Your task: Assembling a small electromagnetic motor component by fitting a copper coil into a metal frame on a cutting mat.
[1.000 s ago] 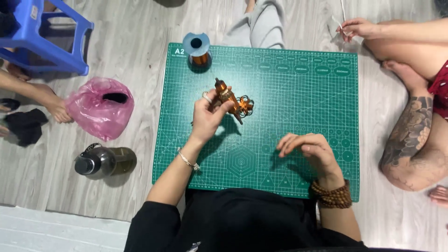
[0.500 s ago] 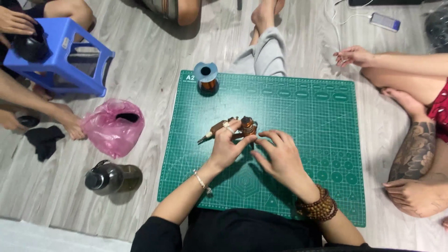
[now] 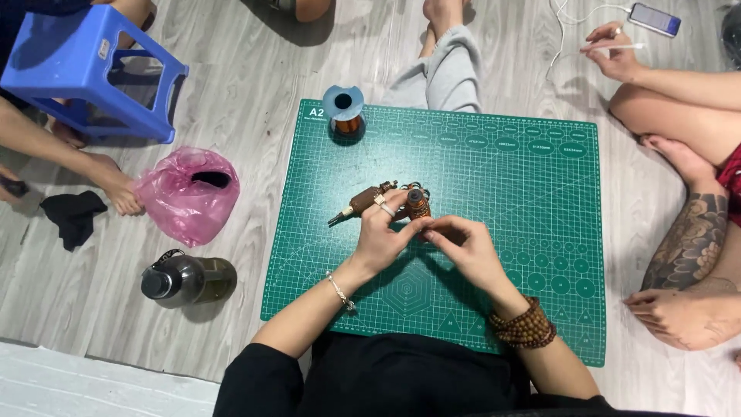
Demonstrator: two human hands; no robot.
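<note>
Hands: two are seen over the middle of the mat. The left hand (image 3: 384, 235) is closed around a brown tool-like piece (image 3: 364, 204), the fingers clamped on its body. The right hand (image 3: 463, 247) is met with it, thumb and forefinger pinched together just below a small copper-wound coil (image 3: 417, 204); what is pinched is too small to be told.
Held piece: it is kept at the mat's centre, a thin dark tip pointing left, the coil at its right end.
Markings: a white letter-and-number mark is printed at the far left corner of the cutting mat (image 3: 502, 177); white grid lines, circles and a hexagon figure are printed across it.
Spool: one spool (image 3: 344, 110), blue-grey on top and wound with copper wire, is stood at the far left edge of the mat.
Bag: one pink plastic bag (image 3: 190, 194) is laid on the floor left of the mat.
Bottle: one dark bottle (image 3: 187, 279) is laid on its side, near left.
Stool: one blue plastic stool (image 3: 89, 73) is stood far left.
Cloth: one black cloth (image 3: 73, 216) is laid left of the bag.
Phone: one phone (image 3: 654, 18) with a white cable is laid far right.
Surface: a green mat is spread on grey wood-look floor (image 3: 255, 69).
Others: limbs of other people are seen seated around the mat, left, far and right.
</note>
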